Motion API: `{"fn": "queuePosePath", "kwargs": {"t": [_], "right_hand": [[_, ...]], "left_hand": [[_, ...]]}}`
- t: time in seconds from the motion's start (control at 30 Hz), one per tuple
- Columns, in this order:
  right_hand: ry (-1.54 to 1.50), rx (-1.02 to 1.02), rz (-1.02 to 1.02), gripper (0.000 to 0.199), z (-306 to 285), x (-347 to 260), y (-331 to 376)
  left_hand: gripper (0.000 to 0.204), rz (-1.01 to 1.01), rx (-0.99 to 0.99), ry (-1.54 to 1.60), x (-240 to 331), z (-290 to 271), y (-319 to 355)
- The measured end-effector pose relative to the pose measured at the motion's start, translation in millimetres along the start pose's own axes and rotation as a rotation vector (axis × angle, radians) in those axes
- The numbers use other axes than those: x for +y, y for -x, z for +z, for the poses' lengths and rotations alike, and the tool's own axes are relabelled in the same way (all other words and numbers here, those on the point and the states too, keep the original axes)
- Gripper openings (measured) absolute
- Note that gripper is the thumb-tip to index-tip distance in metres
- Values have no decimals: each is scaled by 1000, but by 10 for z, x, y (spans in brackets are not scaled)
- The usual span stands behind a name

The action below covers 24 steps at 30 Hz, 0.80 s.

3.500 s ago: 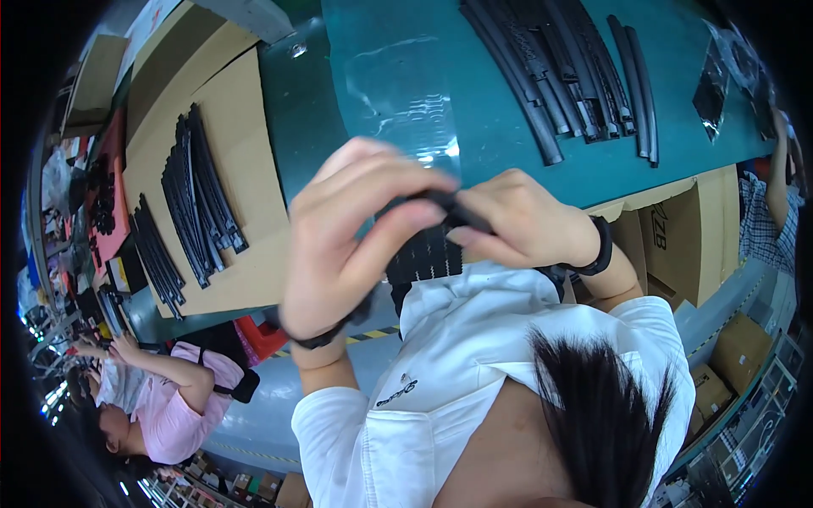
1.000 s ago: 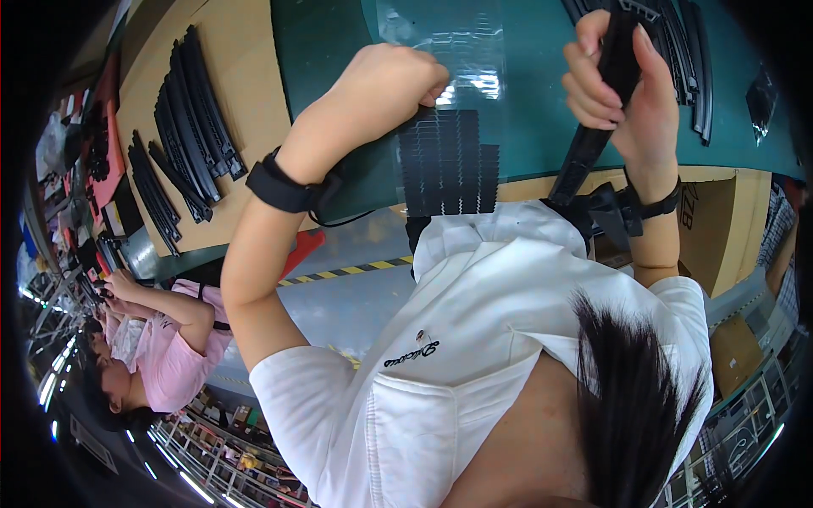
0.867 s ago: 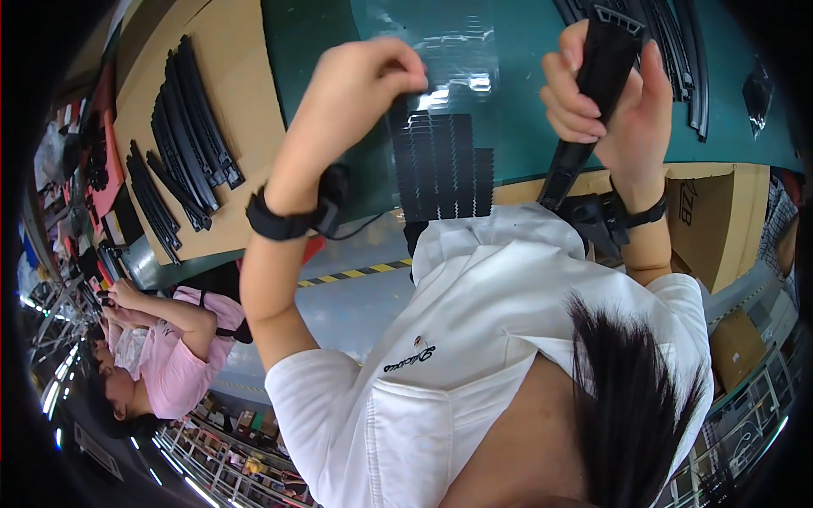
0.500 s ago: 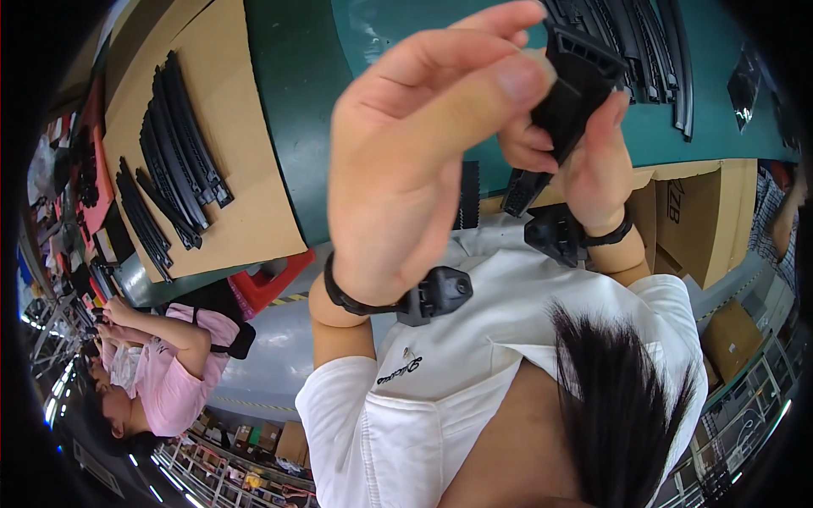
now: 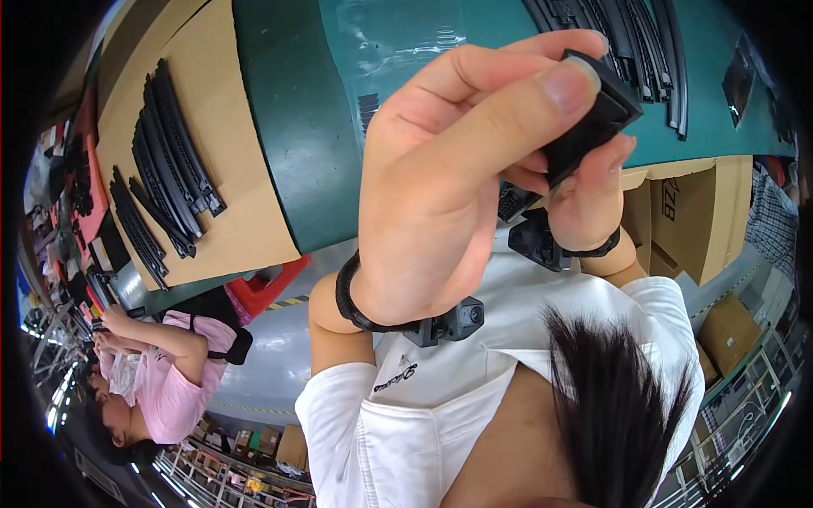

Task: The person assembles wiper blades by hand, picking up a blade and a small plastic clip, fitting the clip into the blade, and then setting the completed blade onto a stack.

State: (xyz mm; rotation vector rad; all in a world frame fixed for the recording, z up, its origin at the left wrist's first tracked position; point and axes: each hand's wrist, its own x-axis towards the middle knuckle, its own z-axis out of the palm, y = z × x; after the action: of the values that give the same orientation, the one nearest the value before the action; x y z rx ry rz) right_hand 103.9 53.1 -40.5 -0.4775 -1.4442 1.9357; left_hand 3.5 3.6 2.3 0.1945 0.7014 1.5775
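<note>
My left hand [image 5: 440, 195] fills the middle of the view, close to the camera. Its thumb and forefinger pinch the end of a black plastic piece [image 5: 597, 118]. Behind and below it, my right hand [image 5: 593, 203] grips the same piece from underneath; most of the piece is hidden by the two hands. Both wrists wear black bands with small cameras. My white shirt and dark hair show below.
A green table [image 5: 296, 127] carries curved black track pieces [image 5: 644, 42] at the top right and a clear plastic bag [image 5: 398, 42]. More black pieces [image 5: 169, 161] lie on a cardboard sheet [image 5: 246, 220] at left. A cardboard box [image 5: 686, 212] stands right, a person in pink [image 5: 161, 381] lower left.
A second ago my hands were apart, the left at a ribbed black sheet, the right holding a long black piece upright. Both have since risen toward the camera and met on the piece's end.
</note>
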Motion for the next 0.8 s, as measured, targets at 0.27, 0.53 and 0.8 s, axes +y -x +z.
{"fn": "queuePosePath", "kwargs": {"t": [0.27,0.53,0.8], "right_hand": [[28,31,-29,61,22,-3,-15],[57,-4,-8,60,-12,-21,-8],[62,-5,-25,60,-10,-16,-16]], "left_hand": [[13,-8,0,-6,-2,-16,-12],[12,19,-18,-14,5,-5,-4],[11,12,-23,12,1,-1,1]]}}
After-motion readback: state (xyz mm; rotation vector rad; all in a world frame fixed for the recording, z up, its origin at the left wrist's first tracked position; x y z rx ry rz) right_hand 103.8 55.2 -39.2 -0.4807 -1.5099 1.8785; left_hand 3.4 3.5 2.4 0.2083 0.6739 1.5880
